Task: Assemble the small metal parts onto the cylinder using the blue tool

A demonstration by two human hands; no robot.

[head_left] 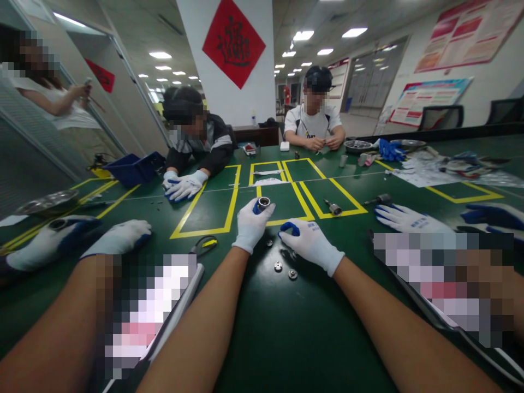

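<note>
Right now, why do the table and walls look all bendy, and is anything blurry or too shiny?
In the head view, the wide lens bows the green table and the walls near the edges. Ceiling lights glare white up top. The left hand, gripping a small metal cylinder, and the right hand look fairly sharp. Faces and some patches are blurred into squares.

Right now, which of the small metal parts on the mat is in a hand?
The cylindrical metal part, gripped upright in the left hand. The small round pieces lie loose on the mat by the right hand.
</note>
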